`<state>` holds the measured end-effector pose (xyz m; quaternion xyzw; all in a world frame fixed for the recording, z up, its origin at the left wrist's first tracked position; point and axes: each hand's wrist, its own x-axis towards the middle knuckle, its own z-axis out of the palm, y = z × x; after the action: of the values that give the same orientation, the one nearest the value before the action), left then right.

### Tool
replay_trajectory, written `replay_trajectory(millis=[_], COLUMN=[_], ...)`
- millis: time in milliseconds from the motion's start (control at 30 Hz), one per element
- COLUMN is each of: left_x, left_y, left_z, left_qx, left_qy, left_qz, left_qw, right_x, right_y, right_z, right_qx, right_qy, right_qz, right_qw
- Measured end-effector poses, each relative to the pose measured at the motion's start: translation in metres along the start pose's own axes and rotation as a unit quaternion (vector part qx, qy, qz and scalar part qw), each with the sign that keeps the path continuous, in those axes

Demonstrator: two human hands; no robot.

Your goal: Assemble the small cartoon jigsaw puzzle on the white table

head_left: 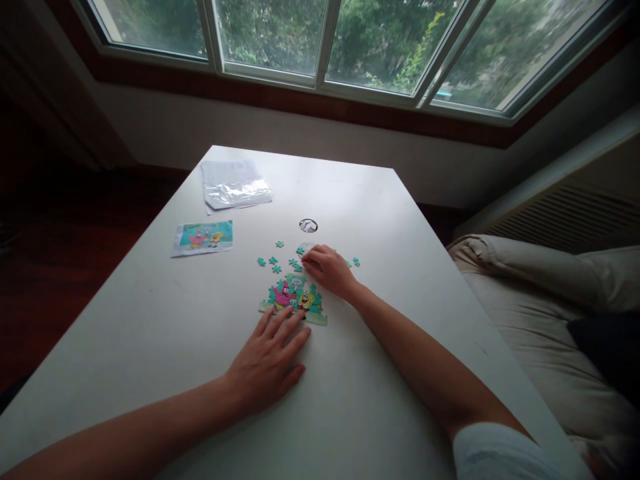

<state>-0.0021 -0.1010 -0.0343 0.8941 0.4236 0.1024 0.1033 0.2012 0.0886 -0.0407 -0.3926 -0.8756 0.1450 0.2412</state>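
Note:
A partly joined jigsaw puzzle (285, 297) lies flat on the white table, with a pink figure and a yellow one on a turquoise background. My left hand (267, 360) is open, its fingers spread and the fingertips resting on the puzzle's near edge. Just beyond the puzzle, my right hand (327, 269) has its fingers bent and pinched together among loose pieces. Whatever lies between those fingertips is too small to make out. Several loose turquoise puzzle pieces (276, 269) are scattered left of that hand, and a puzzle piece (356, 261) lies to its right.
A small printed picture sheet (204, 238) with the same figures lies at the left of the white table (200, 333). Behind it are papers with a clear plastic sleeve (237, 185). A round dark-rimmed opening (309, 226) is in the tabletop. A beige sofa (525, 320) stands right.

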Motion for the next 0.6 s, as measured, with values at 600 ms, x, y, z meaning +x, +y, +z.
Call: replay_trajectory(millis=[600], left_x=[-0.003], left_y=[-0.005], left_z=[-0.013], left_qx=[0.035], left_qy=[0.013], left_qz=[-0.011], left_qw=[0.999], right_x=[-0.003], right_y=[-0.008], right_z=[0.010], right_qx=[-0.045], right_qy=[-0.025], right_qz=[0.016], right_qw=[0.999])
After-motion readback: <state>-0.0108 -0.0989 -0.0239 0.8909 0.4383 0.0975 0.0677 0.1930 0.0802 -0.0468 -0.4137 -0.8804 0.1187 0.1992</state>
